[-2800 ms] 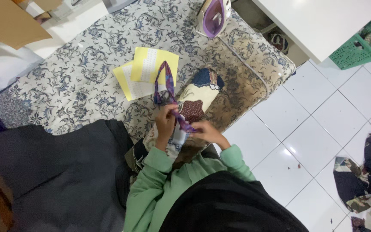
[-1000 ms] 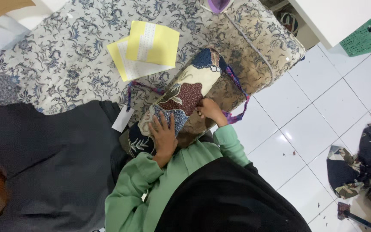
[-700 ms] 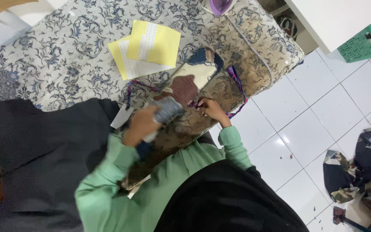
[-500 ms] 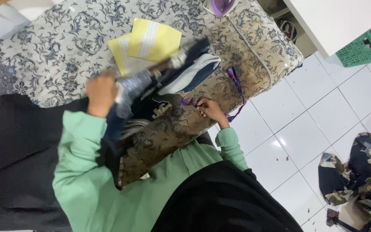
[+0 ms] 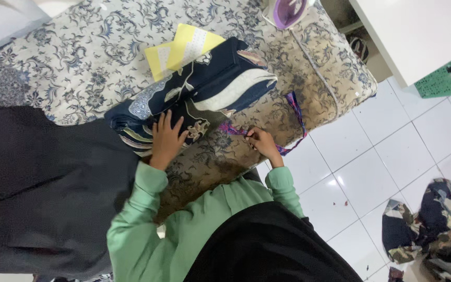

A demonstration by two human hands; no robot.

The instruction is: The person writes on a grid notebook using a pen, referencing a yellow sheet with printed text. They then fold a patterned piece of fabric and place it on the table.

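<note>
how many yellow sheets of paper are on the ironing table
2: one paler sheet and one brighter sheet overlapping it, both partly tucked under the dark patterned cloth; more may be hidden.

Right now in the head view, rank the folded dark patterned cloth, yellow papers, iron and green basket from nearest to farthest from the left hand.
1. Folded dark patterned cloth, under the left hand.
2. Yellow papers, beyond the cloth.
3. Iron, top edge.
4. Green basket, far right.

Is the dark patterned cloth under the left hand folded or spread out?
Folded. The cloth lies as a compact layered bundle on the ironing board, stacked edges showing near the left hand, which presses flat on it.
</note>
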